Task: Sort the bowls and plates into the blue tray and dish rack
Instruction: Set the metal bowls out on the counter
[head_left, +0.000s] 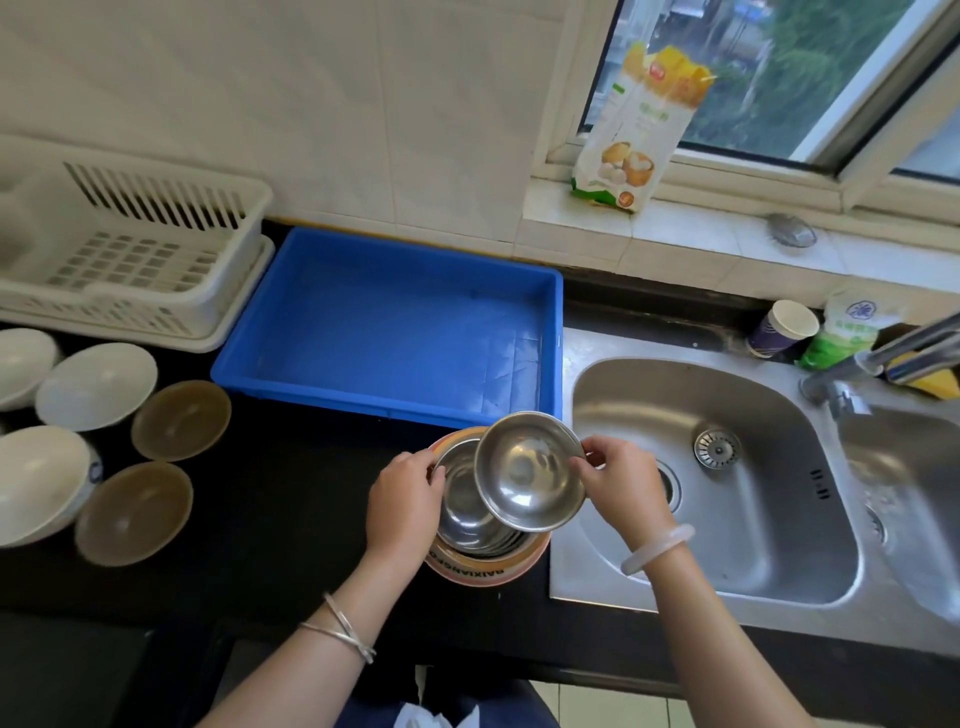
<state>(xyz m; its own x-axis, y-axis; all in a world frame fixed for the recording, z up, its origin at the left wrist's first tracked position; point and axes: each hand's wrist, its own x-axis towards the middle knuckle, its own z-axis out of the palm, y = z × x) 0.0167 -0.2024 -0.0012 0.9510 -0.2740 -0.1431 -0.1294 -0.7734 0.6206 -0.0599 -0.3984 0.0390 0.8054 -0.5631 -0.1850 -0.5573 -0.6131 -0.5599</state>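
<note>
My right hand (621, 483) pinches the right rim of a small steel bowl (527, 475), lifted and tilted above a stack of steel bowls (465, 519). That stack sits inside an orange-rimmed bowl (488, 569) on the black counter. My left hand (405, 506) grips the stack's left rim. Behind them lies the blue tray (395, 332), with nothing in it. At the far left stands the white dish rack (130, 260), also bare. Three white bowls (96, 384) and two brown bowls (182, 418) rest on the counter at the left.
A steel double sink (727, 467) with a tap (883, 358) lies to the right. A paper cup (784, 327) and a green packet (841, 332) stand behind it. On the window sill lean a flour bag (639, 130) and a metal strainer (792, 228).
</note>
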